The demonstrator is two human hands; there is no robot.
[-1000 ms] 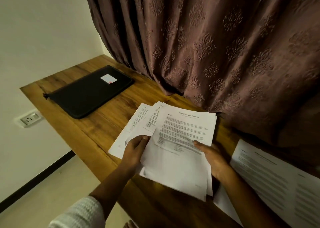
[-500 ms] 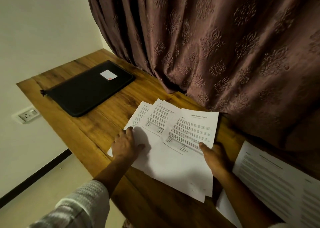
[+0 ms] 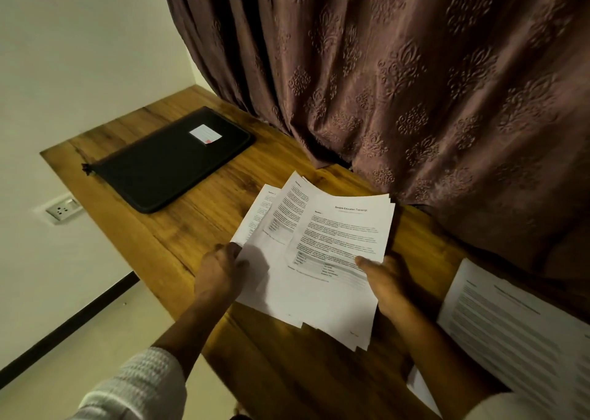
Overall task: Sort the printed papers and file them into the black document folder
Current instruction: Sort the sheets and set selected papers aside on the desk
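Note:
A fanned stack of printed papers [image 3: 319, 244] is held over the wooden table [image 3: 198, 228]. My right hand [image 3: 388, 280] grips the stack's right edge, thumb on the top sheet headed as a transcript. My left hand [image 3: 220, 271] pinches the left edge of the lower sheets, which spread out to the left. The black document folder [image 3: 166, 162] lies closed at the table's far left, with a white label on its cover and a zip pull at its left end.
Further printed sheets [image 3: 517, 333] lie at the table's right end, partly under my right forearm. A brown patterned curtain [image 3: 399, 84] hangs along the back edge. A wall socket [image 3: 62, 209] sits below the table's left side.
My left hand went from lying flat on the lower sheets to pinching their left edge. The stack has lifted and the top sheets fan more to the right.

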